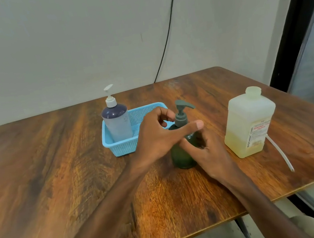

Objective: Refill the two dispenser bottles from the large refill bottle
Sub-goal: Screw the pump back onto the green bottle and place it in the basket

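Observation:
A dark green dispenser bottle (180,156) with a grey pump head (182,112) stands mid-table. My right hand (208,151) grips its body from the right. My left hand (159,137) is at the pump collar, fingers curled round it and thumb stretched out across the front. A second dispenser bottle (117,123), bluish with a white pump, stands upright in a light blue basket (123,146) behind and to the left. The large refill bottle (249,125), translucent with yellowish liquid in its lower part, stands uncapped to the right.
A white tube (280,152) lies on the wooden table (55,168) beside the refill bottle, near the right edge. A black cable (168,31) runs down the wall behind. A glass pane with a dark frame (301,15) borders the table's right side.

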